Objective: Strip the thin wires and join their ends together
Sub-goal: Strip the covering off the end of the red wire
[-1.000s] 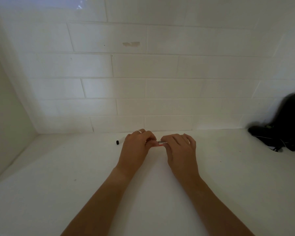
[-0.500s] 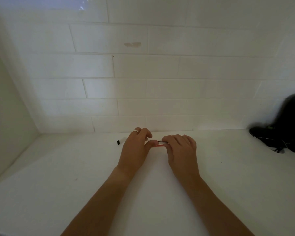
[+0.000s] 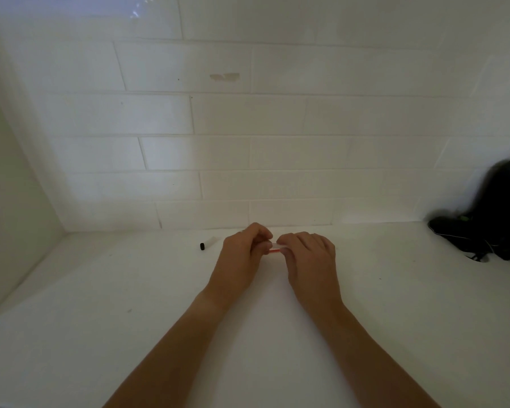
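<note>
The wires (image 3: pixel 275 249) are pinched between the left hand (image 3: pixel 242 254) and right hand (image 3: pixel 308 256), both closed on them just above the worktop (image 3: pixel 130 319); their long axis is spanned left to right, equally near both

Looks like a home kitchen or utility nook. White countertop (image 3: pixel 100 334) meets tiled wall (image 3: pixel 277 154) w/ brick-pattern tiles behind it.

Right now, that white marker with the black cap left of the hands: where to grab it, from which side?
Grip the marker mid-barrel, from above. It lies flat on the counter, apart from the left hand, angled with the cap nearest; pinch across its width.
</note>
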A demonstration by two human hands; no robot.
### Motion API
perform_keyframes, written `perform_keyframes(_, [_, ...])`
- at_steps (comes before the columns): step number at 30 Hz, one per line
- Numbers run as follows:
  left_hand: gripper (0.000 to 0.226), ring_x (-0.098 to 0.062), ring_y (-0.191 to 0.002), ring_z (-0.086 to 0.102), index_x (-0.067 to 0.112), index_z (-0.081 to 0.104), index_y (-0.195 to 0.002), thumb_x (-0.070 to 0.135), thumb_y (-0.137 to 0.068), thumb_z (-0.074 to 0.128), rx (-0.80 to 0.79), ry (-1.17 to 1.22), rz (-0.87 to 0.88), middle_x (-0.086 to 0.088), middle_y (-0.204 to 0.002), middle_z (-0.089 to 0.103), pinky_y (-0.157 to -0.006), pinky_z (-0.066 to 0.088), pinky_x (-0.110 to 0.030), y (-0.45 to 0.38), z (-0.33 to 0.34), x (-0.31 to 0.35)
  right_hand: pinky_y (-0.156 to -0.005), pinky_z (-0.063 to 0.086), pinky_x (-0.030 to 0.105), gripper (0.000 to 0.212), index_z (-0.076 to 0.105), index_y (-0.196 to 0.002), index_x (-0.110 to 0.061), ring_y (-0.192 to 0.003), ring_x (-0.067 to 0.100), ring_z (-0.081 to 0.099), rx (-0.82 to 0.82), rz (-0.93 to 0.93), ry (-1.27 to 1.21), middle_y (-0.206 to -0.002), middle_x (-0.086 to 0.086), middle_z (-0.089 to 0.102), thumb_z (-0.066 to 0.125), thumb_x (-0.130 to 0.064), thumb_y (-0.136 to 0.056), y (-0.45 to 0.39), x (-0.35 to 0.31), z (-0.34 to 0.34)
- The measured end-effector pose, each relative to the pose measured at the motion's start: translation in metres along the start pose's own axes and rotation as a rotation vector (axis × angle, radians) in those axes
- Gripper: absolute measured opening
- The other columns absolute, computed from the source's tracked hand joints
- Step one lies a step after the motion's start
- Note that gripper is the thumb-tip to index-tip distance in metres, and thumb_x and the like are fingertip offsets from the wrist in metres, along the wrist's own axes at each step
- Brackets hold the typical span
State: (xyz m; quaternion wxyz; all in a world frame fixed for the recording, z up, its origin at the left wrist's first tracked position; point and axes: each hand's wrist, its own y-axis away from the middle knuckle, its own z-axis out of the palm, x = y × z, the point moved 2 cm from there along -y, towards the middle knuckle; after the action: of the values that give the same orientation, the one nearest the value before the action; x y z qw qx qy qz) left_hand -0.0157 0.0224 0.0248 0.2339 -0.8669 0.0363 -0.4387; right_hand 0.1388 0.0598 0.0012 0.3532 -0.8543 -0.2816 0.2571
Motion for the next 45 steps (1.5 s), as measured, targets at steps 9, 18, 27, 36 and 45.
perform_keyframes(9, [0.009, -0.005, -0.068, 0.068, 0.015, 0.073, -0.085, 0.012, -0.092, 0.068, 0.031, 0.007, -0.079, 0.01, -0.075, 0.07, -0.067, 0.048, -0.008, 0.0, -0.003, 0.004, -0.094, 0.038, 0.038, 0.013, 0.069, -0.101, -0.02, -0.089, 0.021, 0.064, 0.009, 0.014, -0.009, -0.095, -0.005, 0.07, 0.057, -0.02, -0.096, 0.0, 0.0, 0.0])
perform_keyframes(18, [0.011, -0.02, -0.089, 0.062, 0.018, 0.068, -0.098, 0.012, -0.089, 0.067, 0.331, -0.377, -0.107, -0.001, -0.096, 0.066, -0.077, 0.05, -0.029, 0.002, -0.017, -0.004, -0.091, 0.046, 0.043, 0.011, 0.068, -0.101, -0.021, -0.086, 0.02, 0.063, -0.013, 0.016, -0.02, -0.091, -0.005, 0.067, 0.057, -0.019, -0.096, 0.0, -0.002, -0.002])
perform_keyframes(27, [0.019, -0.04, -0.103, 0.054, 0.005, 0.058, -0.106, 0.002, -0.087, 0.058, 0.318, -0.689, -0.522, -0.021, -0.108, 0.06, -0.078, 0.049, -0.044, 0.007, -0.034, -0.03, -0.093, 0.043, 0.04, 0.015, 0.067, -0.102, -0.022, -0.085, 0.02, 0.062, -0.032, 0.022, -0.019, -0.09, -0.007, 0.066, 0.053, -0.022, -0.098, 0.0, -0.002, -0.001])
perform_keyframes(36, [0.025, -0.041, -0.098, 0.057, -0.001, 0.057, -0.108, -0.009, -0.086, 0.049, 0.419, -0.604, -0.461, -0.023, -0.103, 0.063, -0.08, 0.049, -0.047, 0.005, -0.043, -0.032, -0.093, 0.043, 0.04, 0.016, 0.067, -0.101, -0.022, -0.085, 0.02, 0.063, -0.034, 0.036, -0.021, -0.09, -0.006, 0.066, 0.052, -0.023, -0.098, 0.0, -0.002, -0.002])
perform_keyframes(45, [0.009, -0.023, -0.071, 0.068, 0.008, 0.065, -0.084, 0.001, -0.089, 0.069, 0.195, 0.073, -0.15, -0.008, -0.076, 0.07, -0.068, 0.054, -0.021, 0.0, -0.014, -0.002, -0.093, 0.042, 0.04, 0.019, 0.068, -0.102, -0.02, -0.087, 0.021, 0.063, -0.032, 0.023, -0.023, -0.093, -0.005, 0.068, 0.049, -0.024, -0.098, 0.0, -0.003, -0.003])
